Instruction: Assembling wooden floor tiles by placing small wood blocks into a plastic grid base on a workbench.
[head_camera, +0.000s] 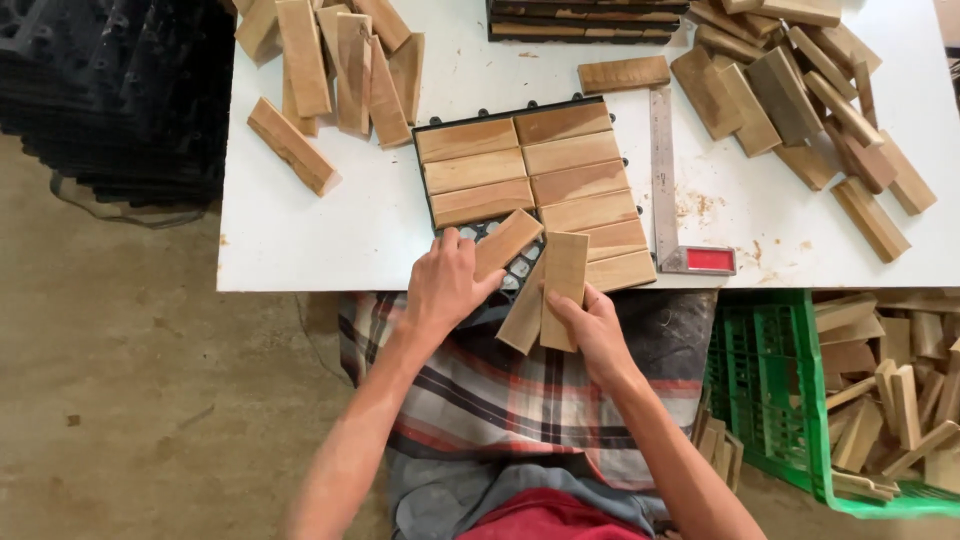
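Wooden slats going into a black plastic grid tile at the near edge of the white surface (300, 240).
The left hand (445, 285) presses a slat (505, 243) askew over the tile (500, 262); the right hand (595, 330) grips two slats (555, 290) (upright). Best squared against the laid rows (530, 165); open room lies left, a steel square (665, 180) hems the right.

A woodworking workshop: cut wooden slats (330, 70) heaped on a white bench (300, 230), steel try square (665, 180), green crate (770, 390) of offcuts, stacked black plastic grids (120, 90), bare concrete floor (120, 380).
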